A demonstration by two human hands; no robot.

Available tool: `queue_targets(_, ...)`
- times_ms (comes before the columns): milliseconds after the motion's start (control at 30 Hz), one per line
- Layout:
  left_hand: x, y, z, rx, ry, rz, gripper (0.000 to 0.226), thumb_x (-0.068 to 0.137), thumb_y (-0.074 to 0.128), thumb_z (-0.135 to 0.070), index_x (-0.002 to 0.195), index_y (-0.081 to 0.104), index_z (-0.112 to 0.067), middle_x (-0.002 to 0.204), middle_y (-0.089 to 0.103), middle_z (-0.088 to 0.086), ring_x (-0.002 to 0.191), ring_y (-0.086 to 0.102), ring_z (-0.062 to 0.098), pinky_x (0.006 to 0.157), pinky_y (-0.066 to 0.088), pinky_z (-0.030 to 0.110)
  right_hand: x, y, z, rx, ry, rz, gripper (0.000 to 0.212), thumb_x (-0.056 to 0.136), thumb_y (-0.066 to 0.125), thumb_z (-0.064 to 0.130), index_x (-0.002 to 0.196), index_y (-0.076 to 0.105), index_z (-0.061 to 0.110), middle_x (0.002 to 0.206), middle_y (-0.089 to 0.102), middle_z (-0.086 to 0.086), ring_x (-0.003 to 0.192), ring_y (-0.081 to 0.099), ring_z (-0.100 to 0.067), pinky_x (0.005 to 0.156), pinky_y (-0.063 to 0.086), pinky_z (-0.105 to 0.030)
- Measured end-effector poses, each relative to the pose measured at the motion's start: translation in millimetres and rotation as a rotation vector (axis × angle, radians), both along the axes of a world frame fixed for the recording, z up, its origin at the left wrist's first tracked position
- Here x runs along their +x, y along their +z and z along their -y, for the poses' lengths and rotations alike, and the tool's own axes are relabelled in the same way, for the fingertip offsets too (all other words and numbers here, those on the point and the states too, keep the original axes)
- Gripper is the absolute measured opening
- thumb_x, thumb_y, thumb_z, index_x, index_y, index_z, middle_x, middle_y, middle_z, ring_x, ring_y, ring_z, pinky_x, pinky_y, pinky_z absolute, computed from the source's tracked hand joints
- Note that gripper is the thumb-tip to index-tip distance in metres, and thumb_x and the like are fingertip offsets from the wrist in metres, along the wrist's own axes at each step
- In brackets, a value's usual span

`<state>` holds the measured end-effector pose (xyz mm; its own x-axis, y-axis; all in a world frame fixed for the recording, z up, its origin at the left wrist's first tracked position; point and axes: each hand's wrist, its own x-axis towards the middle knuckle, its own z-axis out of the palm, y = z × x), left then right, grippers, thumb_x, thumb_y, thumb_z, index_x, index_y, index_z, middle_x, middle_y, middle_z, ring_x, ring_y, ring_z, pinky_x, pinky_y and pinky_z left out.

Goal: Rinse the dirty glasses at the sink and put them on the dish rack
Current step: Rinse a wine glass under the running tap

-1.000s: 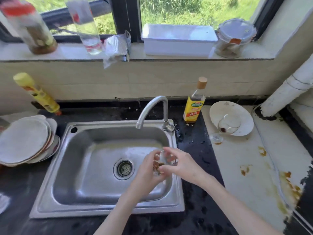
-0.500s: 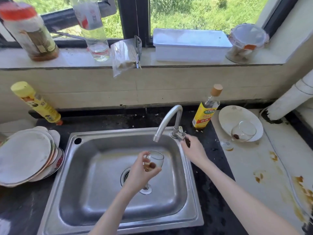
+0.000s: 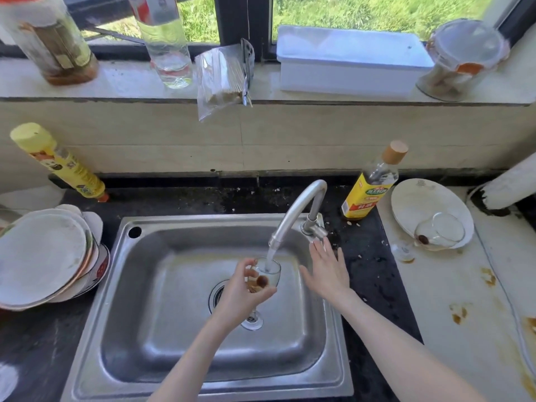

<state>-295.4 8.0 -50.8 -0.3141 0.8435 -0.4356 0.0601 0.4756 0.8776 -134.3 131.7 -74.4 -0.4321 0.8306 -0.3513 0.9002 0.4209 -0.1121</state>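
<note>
Left hand (image 3: 242, 291) grips stemmed glass (image 3: 265, 278) upright under running faucet (image 3: 298, 211), over sink (image 3: 179, 329), catching water to flush brown residue. Right hand (image 3: 326, 269) open, holding nothing, beside tap.

The oil bottle (image 3: 367, 187) by the tap wore a yellow label with Chinese characters on green and red bands, too blurred to read. The yellow bottle (image 3: 59, 164) at left carried a cartoon picture and small print, also illegible. Nothing else bore writing I could read.
</note>
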Motion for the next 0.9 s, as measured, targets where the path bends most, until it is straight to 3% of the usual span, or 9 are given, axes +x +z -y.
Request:
queue_targets(167, -3.0, 0.9, 2.8, -0.024, 0.001, -0.046, 0.057, 0.07, 0.08, -0.023, 0.106, 0.04, -0.043, 0.109, 0.053, -0.009, 0.093, 0.063, 0.01, 0.089, 0.051, 0.036, -1.2, -1.6, -1.8, -0.031, 0.06, 0.123, 0.07, 0.097, 0.032, 0.046, 0.15, 0.005, 0.009, 0.159, 0.001, -0.005, 0.146, -0.011, -0.021, 0.117, -0.001, -0.043)
queue_targets(533, 2.6, 0.8, 1.4, -0.091, 0.004, -0.034, 0.056, 0.072, 0.079, -0.023, 0.117, 0.046, -0.029, 0.106, 0.058, -0.007, 0.091, 0.062, 0.01, 0.085, 0.051, 0.031, -4.9, -1.1, -8.5, -0.136, 0.094, 0.179, 0.067, 0.098, 0.033, 0.037, 0.15, 0.002, 0.006, 0.159, -0.004, -0.008, 0.145, -0.011, -0.025, 0.118, 0.0, -0.043)
queue_targets(600, -1.0, -5.5, 3.4, -0.138, 0.054, 0.075, 0.058, 0.072, 0.079, -0.025, 0.121, 0.048, -0.021, 0.106, 0.063, 0.002, 0.09, 0.066, 0.017, 0.082, 0.055, 0.036, -2.3, -0.6, -5.6, -0.193, 0.089, 0.027, 0.059, 0.099, 0.033, 0.033, 0.149, 0.014, 0.008, 0.158, 0.003, -0.008, 0.146, -0.005, -0.025, 0.118, 0.005, -0.04)
queue_targets(667, -2.4, -8.2, 5.3, -0.185, 0.124, 0.219, 0.058, 0.074, 0.077, -0.023, 0.123, 0.049, -0.011, 0.106, 0.064, 0.012, 0.087, 0.068, 0.023, 0.074, 0.058, 0.036, 0.0, 3.8, 5.5, -0.335, -0.045, -0.245, 0.051, 0.1, 0.037, 0.029, 0.147, 0.027, 0.011, 0.155, 0.021, -0.007, 0.144, 0.016, -0.022, 0.116, 0.016, -0.033)
queue_targets(767, -1.5, -7.4, 3.7, -0.251, 0.211, 0.35, 0.051, 0.078, 0.073, -0.026, 0.119, 0.053, -0.003, 0.104, 0.066, 0.017, 0.081, 0.069, 0.025, 0.07, 0.058, 0.034, -1.0, 16.1, 30.5, -0.675, -0.353, -0.545, 0.04, 0.099, 0.043, 0.028, 0.134, 0.048, 0.01, 0.128, 0.058, -0.006, 0.114, 0.055, -0.02, 0.102, 0.04, -0.032)
queue_targets(833, -1.2, -5.2, 1.6, -0.317, 0.21, 0.434, 0.042, 0.081, 0.069, -0.032, 0.11, 0.059, -0.003, 0.097, 0.07, 0.016, 0.077, 0.07, 0.023, 0.07, 0.058, 0.032, -2.0, 24.3, 47.9, -0.952, -0.526, -0.653, 0.032, 0.098, 0.046, 0.03, 0.121, 0.056, 0.01, 0.104, 0.066, -0.006, 0.093, 0.064, -0.02, 0.087, 0.051, -0.033)
queue_targets(900, -0.1, -4.8, 0.1, -0.419, 0.2, 0.53, 0.037, 0.082, 0.065, -0.039, 0.099, 0.062, -0.006, 0.088, 0.072, 0.012, 0.074, 0.069, 0.021, 0.066, 0.055, 0.027, -2.1, 28.0, 59.2, -1.072, -0.537, -0.646, 0.031, 0.095, 0.049, 0.039, 0.113, 0.06, 0.016, 0.1, 0.068, -0.006, 0.09, 0.067, -0.022, 0.079, 0.053, -0.031)
